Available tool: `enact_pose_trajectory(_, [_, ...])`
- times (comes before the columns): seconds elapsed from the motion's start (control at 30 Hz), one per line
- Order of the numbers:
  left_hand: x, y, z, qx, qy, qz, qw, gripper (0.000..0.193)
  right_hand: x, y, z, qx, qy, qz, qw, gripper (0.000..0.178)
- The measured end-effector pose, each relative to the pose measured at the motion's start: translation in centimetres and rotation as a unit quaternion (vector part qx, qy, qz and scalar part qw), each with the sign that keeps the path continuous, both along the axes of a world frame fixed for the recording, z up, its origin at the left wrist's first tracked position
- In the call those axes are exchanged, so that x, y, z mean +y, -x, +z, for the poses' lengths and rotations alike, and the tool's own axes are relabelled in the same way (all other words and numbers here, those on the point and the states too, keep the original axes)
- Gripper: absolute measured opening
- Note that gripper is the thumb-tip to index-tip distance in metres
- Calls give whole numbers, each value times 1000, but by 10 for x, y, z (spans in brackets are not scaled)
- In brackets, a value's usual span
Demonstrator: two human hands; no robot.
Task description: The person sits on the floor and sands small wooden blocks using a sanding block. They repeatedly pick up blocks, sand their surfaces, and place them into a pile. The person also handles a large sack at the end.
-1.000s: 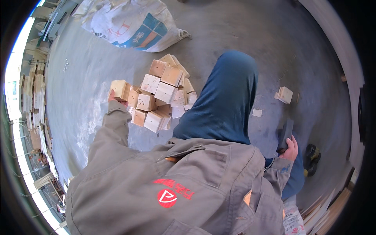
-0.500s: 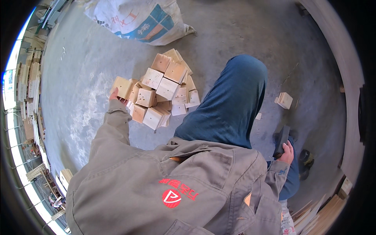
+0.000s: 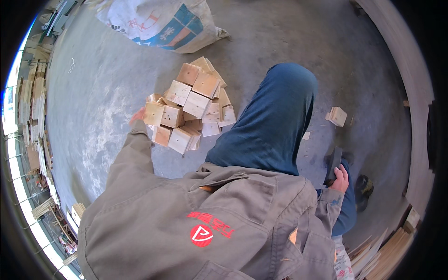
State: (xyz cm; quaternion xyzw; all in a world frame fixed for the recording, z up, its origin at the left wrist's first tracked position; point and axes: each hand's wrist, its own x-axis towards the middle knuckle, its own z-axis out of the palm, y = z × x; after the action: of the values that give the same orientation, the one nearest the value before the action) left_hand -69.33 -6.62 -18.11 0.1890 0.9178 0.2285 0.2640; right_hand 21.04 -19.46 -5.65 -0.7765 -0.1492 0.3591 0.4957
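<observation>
Square wooden blocks (image 3: 196, 103) with small holes lie heaped on the grey floor in front of me. At the heap's left edge my left hand (image 3: 137, 116) is on a pale wooden block (image 3: 153, 113), its fingers wrapped against the block's left side and partly hidden. That block sits against the neighbouring holed block (image 3: 172, 116). Low at my right side, my right hand (image 3: 340, 180) is closed round a dark, flat, elongated object (image 3: 334, 164). What kind of object it is I cannot make out.
A white woven sack (image 3: 182, 28) stands beyond the heap. A small stack of square wooden pieces (image 3: 337, 116) lies to the right, near a small scrap (image 3: 306, 136). Long boards (image 3: 389, 254) lie at lower right; stacked timber (image 3: 35, 107) lines the far left.
My left hand has moved slightly toward me with the pale block, which has shifted right and down against the heap. My right hand keeps its hold on the dark object.
</observation>
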Motion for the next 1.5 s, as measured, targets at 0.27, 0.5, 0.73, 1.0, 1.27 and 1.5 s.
enact_pose_trajectory(0.27, [51,93,-1,26,-62,-22,997,45,12,22,28,60,-39,-80,994,53])
enact_pose_trajectory(0.5, [139,-66,58,102,-290,-123,944,44,-1,8,61,249,-385,-120,880,53])
enact_pose_trajectory(0.73, [235,-171,104,-162,-364,-136,907,42,-28,9,90,315,-531,-61,784,56])
enact_pose_trajectory(1.0, [271,-411,185,-359,-381,-275,807,47,-36,6,132,244,-483,-125,832,52])
enact_pose_trajectory(1.27, [270,-607,208,-316,-302,-570,696,65,-17,-15,133,264,-466,-133,834,51])
enact_pose_trajectory(1.5, [236,-792,137,-156,-235,-716,639,95,-17,-26,100,265,-273,-163,910,80])
